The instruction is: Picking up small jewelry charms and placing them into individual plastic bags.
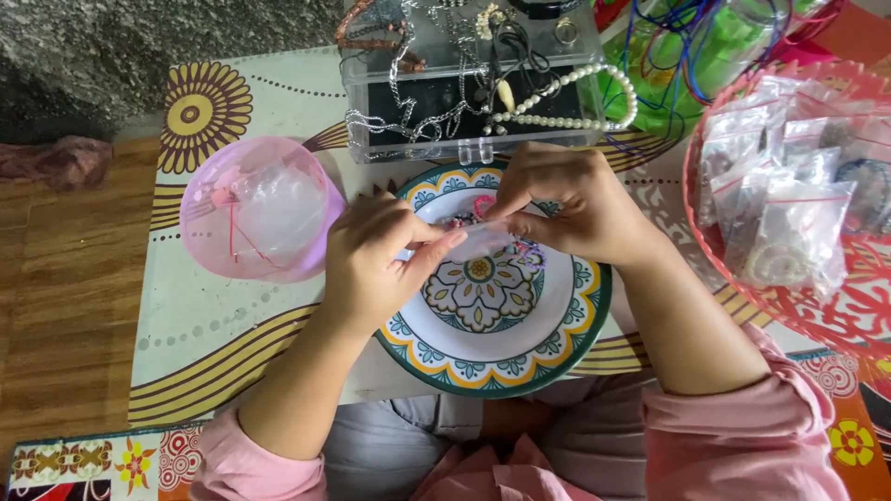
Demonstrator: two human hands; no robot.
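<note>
Clear small bag [483, 243] pinched between left hand [376, 264], right hand [571, 204] over plate [557, 343]

plate at the centre, containers ringed around it

the plate [492, 357] lies on the mat [200, 306] just before the person; both hands meet over its far half. the bowl [261, 209] sits left of it, the clear box [469, 79] of necklaces behind it, the basket [835, 320] of small bags to its right.
</note>
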